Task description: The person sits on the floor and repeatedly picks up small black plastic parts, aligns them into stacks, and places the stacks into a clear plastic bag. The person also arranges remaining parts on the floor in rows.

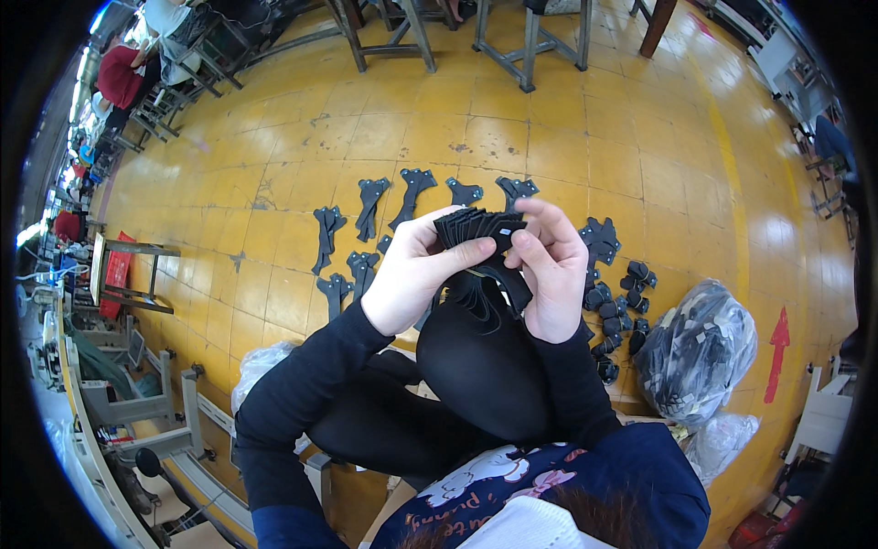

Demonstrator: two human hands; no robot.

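Note:
Above my knees, a fanned stack of black fabric pieces point(476, 227) is held between both hands. My left hand point(409, 273) grips the stack's left side, thumb across its front and fingers behind. At its right edge my right hand point(554, 274) pinches the pieces with thumb and forefinger, beside a small pale tag point(506, 232). The lower parts of the pieces hang in curved layers over my knee. Beyond my hands, several bundles of similar black pieces point(413, 194) lie on the yellow floor, and compact dark bundles point(615, 316) lie to the right.
A clear plastic bag point(697, 352) packed with dark pieces stands at the right, with a smaller plastic bag point(722, 444) below it. Metal-framed stools point(530, 50) stand at the far side. Workbenches and frames point(174, 412) line the left; seated people point(119, 78) are at far left.

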